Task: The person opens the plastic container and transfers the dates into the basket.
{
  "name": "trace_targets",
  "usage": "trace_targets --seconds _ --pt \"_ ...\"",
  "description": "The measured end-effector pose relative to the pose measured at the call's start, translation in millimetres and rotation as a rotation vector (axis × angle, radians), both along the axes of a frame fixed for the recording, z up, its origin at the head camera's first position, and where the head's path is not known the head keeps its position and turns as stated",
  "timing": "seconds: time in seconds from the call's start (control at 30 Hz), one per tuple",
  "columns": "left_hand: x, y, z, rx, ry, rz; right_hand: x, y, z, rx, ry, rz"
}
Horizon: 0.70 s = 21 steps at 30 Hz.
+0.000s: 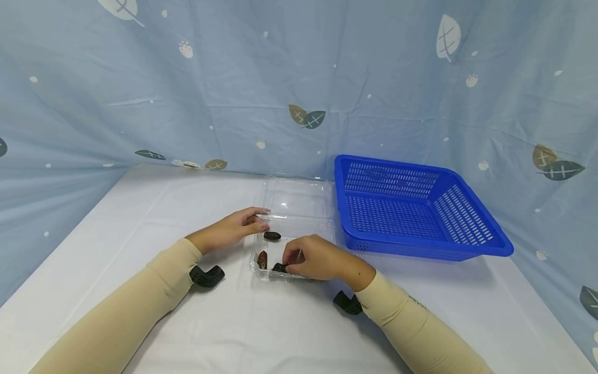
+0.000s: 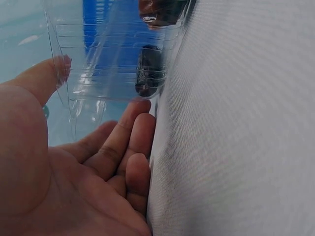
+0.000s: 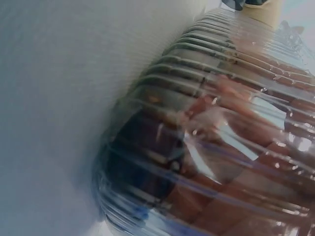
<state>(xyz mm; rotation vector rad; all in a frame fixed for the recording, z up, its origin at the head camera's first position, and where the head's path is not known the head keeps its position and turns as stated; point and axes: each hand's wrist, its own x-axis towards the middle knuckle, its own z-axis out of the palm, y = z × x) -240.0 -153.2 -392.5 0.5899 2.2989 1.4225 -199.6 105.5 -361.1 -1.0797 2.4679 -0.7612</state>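
A clear plastic clamshell box (image 1: 317, 228) lies with its lid folded back. Inside it, one brown date (image 1: 272, 236) sits near the left wall and another date (image 1: 262, 259) lies in the front left corner. My right hand (image 1: 317, 257) reaches into the box and pinches a dark date (image 1: 279, 267) by the front wall; in the right wrist view this dark date (image 3: 142, 152) shows blurred through the ridged plastic. Along the box's left side rests my left hand (image 1: 233, 228), thumb at the rim and fingers (image 2: 140, 130) loosely extended beside the wall.
A blue perforated plastic basket (image 1: 397, 236) stands right of the box. Both are on a white-covered table (image 1: 261, 322), with a blue leaf-patterned curtain (image 1: 261, 78) behind. Black curved pieces (image 1: 207, 276) sit at both wrists.
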Motion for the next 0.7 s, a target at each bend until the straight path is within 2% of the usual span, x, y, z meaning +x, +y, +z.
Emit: trace_targets --seconds 0.2,0.4,0.5,0.7 --pt "1.5 -0.2 0.6 -0.01 0.006 -0.001 -0.9 -0.2 -0.4 0.036 -0.007 -0.016" --pt "1.9 0.2 0.0 -0.001 0.009 0.0 -0.6 -0.5 -1.2 0.018 0.014 -0.007" --pt "1.4 0.1 -0.5 -0.002 0.018 -0.002 0.7 -0.5 -0.1 0.002 0.053 -0.034" --pt "-0.6 -0.5 -1.0 -0.002 0.027 -0.018 4.1 3.9 8.5 -0.03 0.206 -0.073"
